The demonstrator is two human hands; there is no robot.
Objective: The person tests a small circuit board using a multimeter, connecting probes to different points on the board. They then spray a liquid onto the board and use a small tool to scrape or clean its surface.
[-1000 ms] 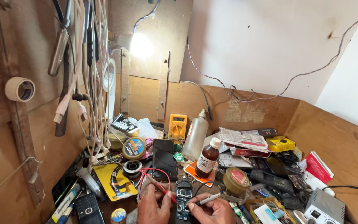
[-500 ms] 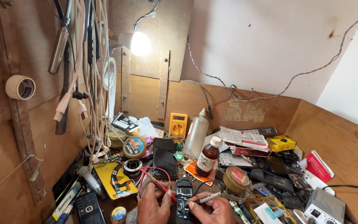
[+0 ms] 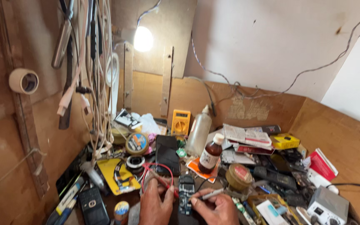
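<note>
Electronics repair workshop: cluttered plywood bench, yellow multimeter (image 3: pixel 181 122), solder spool (image 3: pixel 135 162), hanging cables (image 3: pixel 96 83), dismantled phones.

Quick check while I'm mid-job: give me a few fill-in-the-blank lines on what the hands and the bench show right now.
1. The left hand holds a probe with a ____ wire.
2. The right hand holds a slim ____ pen-shaped tool.
3. Between the hands lies a small opened phone circuit board; behind it stands a ____ glass bottle with a white cap.
4. The multimeter leaning against the back board is ____.

Missing words: red; grey; brown; yellow
</note>
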